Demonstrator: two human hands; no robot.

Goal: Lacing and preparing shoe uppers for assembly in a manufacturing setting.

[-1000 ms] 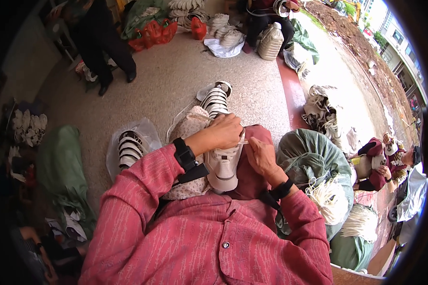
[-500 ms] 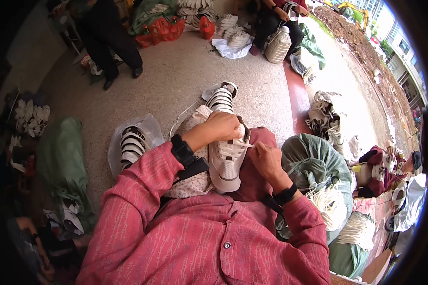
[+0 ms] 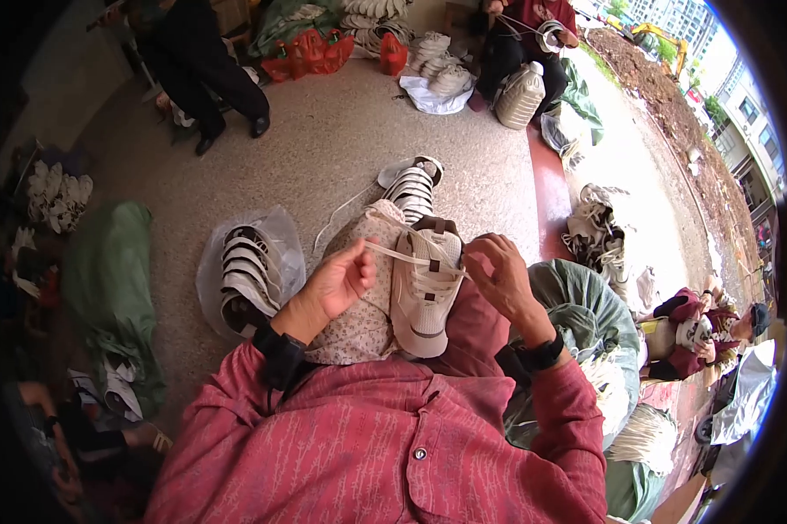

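Note:
A white and beige lace-up shoe (image 3: 421, 301) lies across my lap, its toe pointing back toward me. A flat white shoelace (image 3: 395, 253) runs from the shoe's upper eyelets out to my left hand (image 3: 343, 281), which pinches it between thumb and fingertips. My right hand (image 3: 505, 281) is at the shoe's right side near the collar, fingers bent. Another stretch of lace reaches its fingertips, partly hidden there. Crossed laces cover the tongue. Under the shoe are a flowered cloth (image 3: 356, 327) on my left leg and dark red trousers on my right.
Stacked white shoes (image 3: 247, 266) sit on a plastic bag at left, another stack (image 3: 409, 190) beyond my knees. Green sacks stand left (image 3: 110, 266) and right (image 3: 577, 297), the right one with bundled white laces (image 3: 605, 384). A seated person (image 3: 524, 52) handles laces farther off.
My left hand has moved left, away from the shoe's top, drawing lace out with it. My right hand has risen slightly toward the collar. The shoe stays on my lap.

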